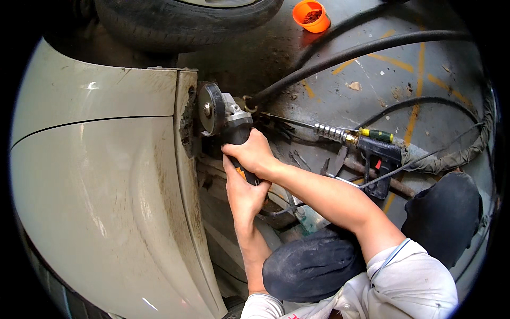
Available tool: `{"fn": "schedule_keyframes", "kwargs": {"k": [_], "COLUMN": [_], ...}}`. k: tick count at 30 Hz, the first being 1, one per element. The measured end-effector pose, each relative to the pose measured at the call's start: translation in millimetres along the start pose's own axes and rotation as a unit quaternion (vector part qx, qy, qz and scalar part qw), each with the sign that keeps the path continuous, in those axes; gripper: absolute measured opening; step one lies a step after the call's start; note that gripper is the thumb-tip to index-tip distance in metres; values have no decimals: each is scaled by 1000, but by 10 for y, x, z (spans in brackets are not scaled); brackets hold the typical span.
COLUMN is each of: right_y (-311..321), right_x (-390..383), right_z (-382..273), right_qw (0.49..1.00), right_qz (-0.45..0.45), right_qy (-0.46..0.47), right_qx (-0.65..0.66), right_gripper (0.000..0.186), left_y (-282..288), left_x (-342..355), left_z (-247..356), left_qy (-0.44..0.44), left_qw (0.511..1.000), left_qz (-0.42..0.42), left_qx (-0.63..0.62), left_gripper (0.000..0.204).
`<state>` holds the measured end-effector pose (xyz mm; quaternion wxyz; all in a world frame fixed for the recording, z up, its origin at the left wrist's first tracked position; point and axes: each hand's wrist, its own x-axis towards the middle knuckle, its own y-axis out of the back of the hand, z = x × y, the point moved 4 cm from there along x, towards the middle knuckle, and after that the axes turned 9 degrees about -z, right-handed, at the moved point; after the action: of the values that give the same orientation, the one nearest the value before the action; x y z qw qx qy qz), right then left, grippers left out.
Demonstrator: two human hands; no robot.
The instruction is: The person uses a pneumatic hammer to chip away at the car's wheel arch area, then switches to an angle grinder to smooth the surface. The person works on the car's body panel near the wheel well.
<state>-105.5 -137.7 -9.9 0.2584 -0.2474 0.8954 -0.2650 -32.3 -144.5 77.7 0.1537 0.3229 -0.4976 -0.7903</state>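
Observation:
Both of my hands are wrapped around an angle grinder (237, 119) with a grey metal head and a black body. My right hand (252, 154) grips the body close behind the head. Lower down, my left hand (244, 194) holds the rear part, near an orange switch. The grinder's disc (207, 110) stands on edge beside the rusty, torn edge (187, 119) of a pale car body panel (101, 175). Whether disc and metal touch, or whether the disc spins, I cannot tell.
A tyre (191, 24) lies at the top. Thick black hose (366, 49) crosses the floor near an orange cup (311, 17). On my right are a black pistol-grip tool (378, 159) with a red trigger, a yellow-green screwdriver (376, 135) and a hammer (337, 162). My knees are close by.

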Motion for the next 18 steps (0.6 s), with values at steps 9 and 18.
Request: {"fn": "schedule_keyframes", "kwargs": {"k": [9, 18], "right_y": [-17, -40], "right_x": [-17, -4], "right_z": [-54, -36], "right_qw": [1000, 1000], "right_qz": [-14, -6], "right_qy": [5, 6], "right_qx": [16, 6], "right_gripper": [47, 47], "left_y": [-24, -7], "left_x": [74, 67], "left_z": [-207, -200], "left_qy": [-56, -74], "left_qw": [996, 994], "left_qz": [52, 62], "left_qx": [44, 51], "left_gripper": [98, 98]}}
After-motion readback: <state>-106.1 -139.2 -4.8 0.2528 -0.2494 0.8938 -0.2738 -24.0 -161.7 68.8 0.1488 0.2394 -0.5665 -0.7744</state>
